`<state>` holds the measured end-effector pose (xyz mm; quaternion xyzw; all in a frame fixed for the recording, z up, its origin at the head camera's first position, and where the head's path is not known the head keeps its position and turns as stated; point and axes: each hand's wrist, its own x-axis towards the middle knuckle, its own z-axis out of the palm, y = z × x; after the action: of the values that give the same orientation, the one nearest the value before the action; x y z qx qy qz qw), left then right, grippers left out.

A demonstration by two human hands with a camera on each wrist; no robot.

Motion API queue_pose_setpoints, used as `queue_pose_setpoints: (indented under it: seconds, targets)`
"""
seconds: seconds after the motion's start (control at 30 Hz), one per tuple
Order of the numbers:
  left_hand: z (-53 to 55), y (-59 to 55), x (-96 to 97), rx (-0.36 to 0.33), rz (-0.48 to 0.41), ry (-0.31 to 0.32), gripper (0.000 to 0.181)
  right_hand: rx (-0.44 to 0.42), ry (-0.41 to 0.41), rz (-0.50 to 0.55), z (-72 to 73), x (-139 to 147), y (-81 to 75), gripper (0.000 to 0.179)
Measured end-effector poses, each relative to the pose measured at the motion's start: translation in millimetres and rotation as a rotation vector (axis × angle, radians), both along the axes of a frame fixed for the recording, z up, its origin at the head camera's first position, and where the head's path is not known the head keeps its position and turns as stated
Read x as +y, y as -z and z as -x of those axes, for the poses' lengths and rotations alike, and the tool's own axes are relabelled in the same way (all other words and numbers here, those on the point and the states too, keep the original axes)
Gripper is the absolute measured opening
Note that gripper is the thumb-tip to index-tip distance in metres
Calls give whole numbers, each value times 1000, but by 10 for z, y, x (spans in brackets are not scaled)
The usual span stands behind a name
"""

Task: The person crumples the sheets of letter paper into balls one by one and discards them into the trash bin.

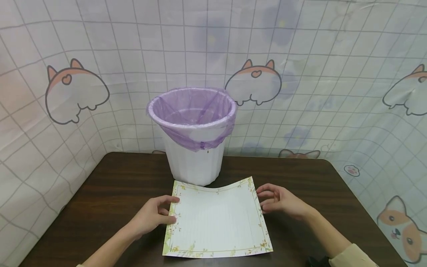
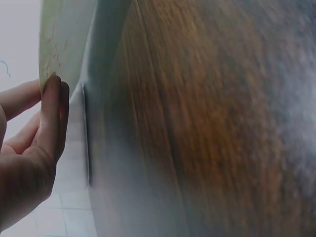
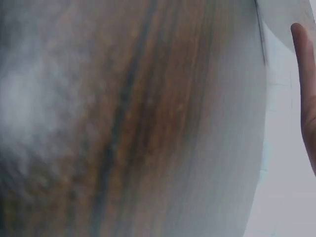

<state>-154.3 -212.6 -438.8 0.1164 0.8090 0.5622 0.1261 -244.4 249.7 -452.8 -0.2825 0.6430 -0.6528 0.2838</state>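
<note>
A white sheet of letter paper point(image 1: 217, 222), with faint ruled lines and a leafy floral border, is spread between my two hands, its far edge bowed. My left hand point(image 1: 151, 217) pinches its left edge, thumb and fingers overlapping the border. From the left wrist view, the greenish edge of that paper point(image 2: 61, 42) sits between the fingers of the left hand point(image 2: 34, 133). On the other side, my right hand point(image 1: 283, 202) has loosely bent fingers, their tips right at the paper's right edge. Only part of the right hand point(image 3: 307, 84) shows in the right wrist view.
Just behind the paper stands a white waste bin point(image 1: 195, 161), lined with a purple plastic bag point(image 1: 197, 139) folded over its rim. Both are on a dark brown wooden table point(image 1: 126, 178). A checked cloth with corgi prints point(image 1: 190, 44) surrounds the table's back and sides.
</note>
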Motion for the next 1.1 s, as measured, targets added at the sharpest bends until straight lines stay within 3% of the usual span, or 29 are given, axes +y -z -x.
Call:
queue_pose_setpoints:
  seconds: [0.2,0.67,0.77,0.9,1.1]
  targets:
    - [9,-10,44,-4,0,12,57,75,-137,130,-18,-70,-13,62]
    - [11,-27,148,0,-5,22,57,242,-209,114,-105,-417,-66,69]
    - [18,-27,170,2,-1,25,56,313,-176,59,-121,-496,-45,69]
    - [16,-34,201,7,2,27,56,424,-93,-99,-167,-601,-40,60]
    - [16,-29,238,55,-9,39,60,482,-48,-281,-214,-717,-8,50]
